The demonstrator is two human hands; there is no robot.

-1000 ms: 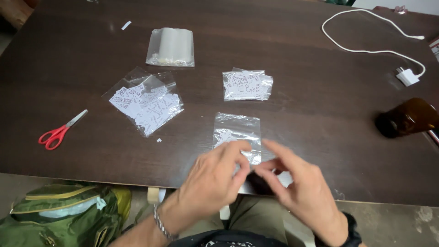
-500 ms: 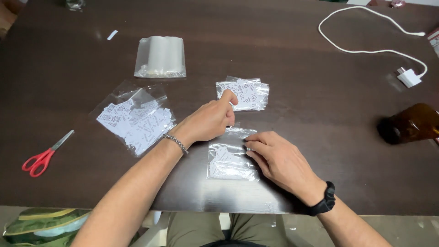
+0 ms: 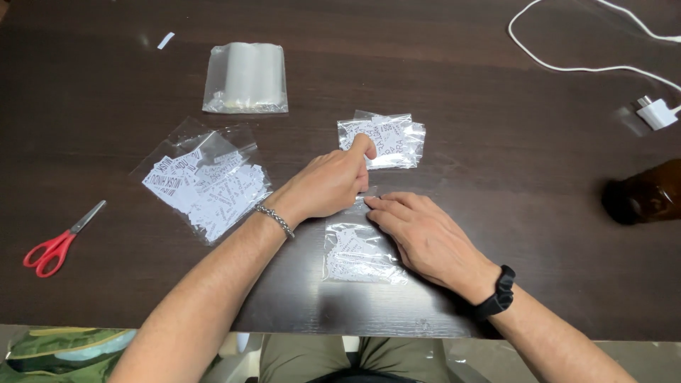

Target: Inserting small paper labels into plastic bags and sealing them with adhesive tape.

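Hands: two, left hand (image 3: 328,184) and right hand (image 3: 424,235).
Clear bags holding printed paper slips: three. Near bag (image 3: 358,254) under right hand; far bag (image 3: 390,140) at left fingertips; big bag (image 3: 204,181) to left, open.
Stack of empty bags (image 3: 245,78): one.
Red scissors (image 3: 58,241): one pair.
White cable (image 3: 582,64) with plug (image 3: 656,112): one.
Brown bottle (image 3: 645,195): one.
Paper scrap (image 3: 165,40): one.
Bracelet (image 3: 274,219): one.
Black wristband (image 3: 495,298): one.
Table (image 3: 496,177): one.
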